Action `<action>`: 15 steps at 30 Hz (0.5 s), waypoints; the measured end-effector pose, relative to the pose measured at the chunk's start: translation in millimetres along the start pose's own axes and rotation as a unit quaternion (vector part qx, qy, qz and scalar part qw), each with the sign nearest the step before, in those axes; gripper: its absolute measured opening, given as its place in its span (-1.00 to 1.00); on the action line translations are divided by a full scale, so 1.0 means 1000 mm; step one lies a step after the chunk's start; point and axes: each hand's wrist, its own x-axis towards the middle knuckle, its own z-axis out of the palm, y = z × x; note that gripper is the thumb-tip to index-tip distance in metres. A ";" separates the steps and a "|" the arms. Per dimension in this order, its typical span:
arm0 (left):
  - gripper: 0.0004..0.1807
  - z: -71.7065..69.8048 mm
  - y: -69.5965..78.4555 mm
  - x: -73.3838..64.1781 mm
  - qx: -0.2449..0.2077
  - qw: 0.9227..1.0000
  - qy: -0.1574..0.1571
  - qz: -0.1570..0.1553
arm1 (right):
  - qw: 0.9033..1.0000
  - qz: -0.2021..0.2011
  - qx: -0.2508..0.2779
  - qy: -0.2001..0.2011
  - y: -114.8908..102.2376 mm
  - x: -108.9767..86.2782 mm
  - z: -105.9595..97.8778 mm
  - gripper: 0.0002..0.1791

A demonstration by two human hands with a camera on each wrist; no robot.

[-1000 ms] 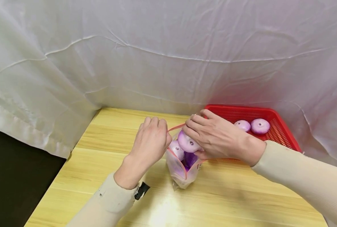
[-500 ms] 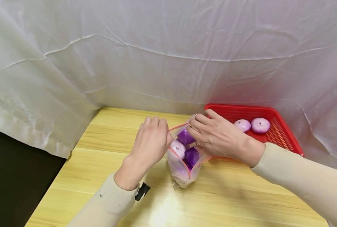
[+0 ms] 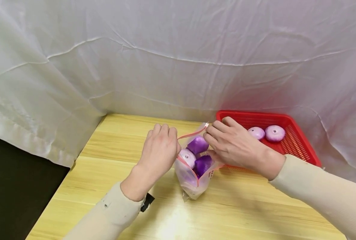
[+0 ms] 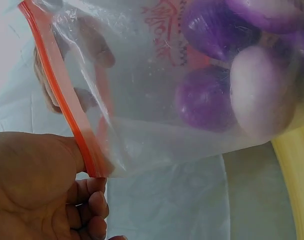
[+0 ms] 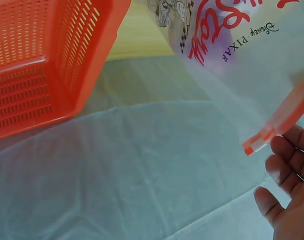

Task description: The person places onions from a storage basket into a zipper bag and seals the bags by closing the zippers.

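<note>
A clear zip bag [image 3: 192,190] with a red zip strip stands with its mouth spread, holding several purple onions [image 3: 198,144]. At the bag's left corner, my left hand [image 3: 161,148] pinches the rim between thumb and fingers; the left wrist view shows this corner [image 4: 92,165] closely. My right hand [image 3: 236,145] grips the rim on the other side, just beside the white zip slider [image 3: 206,125]. Its fingertips are partly hidden in the head view. Through the plastic in the left wrist view, a pale onion [image 4: 262,92] lies against darker ones.
A red slotted basket [image 3: 300,140] stands behind the right forearm with two onions [image 3: 275,133] visible in it. The wooden table [image 3: 106,186] meets a pale hanging cloth [image 3: 166,66] at the back. Dark floor [image 3: 19,190] shows at left.
The pale onion under my right hand one second ago has dropped into the bag, and a purple onion shows there. My right hand has shifted slightly right along the rim. My left hand stays put.
</note>
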 end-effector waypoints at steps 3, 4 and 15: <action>-0.80 0.001 0.001 0.000 0.000 1.000 -0.004 0.002 | 1.000 0.013 0.013 0.008 0.004 -0.004 -0.003 -0.66; -0.80 0.002 0.001 -0.001 0.000 1.000 -0.003 0.003 | 1.000 0.018 0.017 0.014 0.006 -0.006 -0.005 -0.64; -0.77 0.002 0.000 -0.005 -0.018 1.000 0.009 0.022 | 0.997 0.077 0.016 0.018 0.048 -0.047 -0.013 -0.65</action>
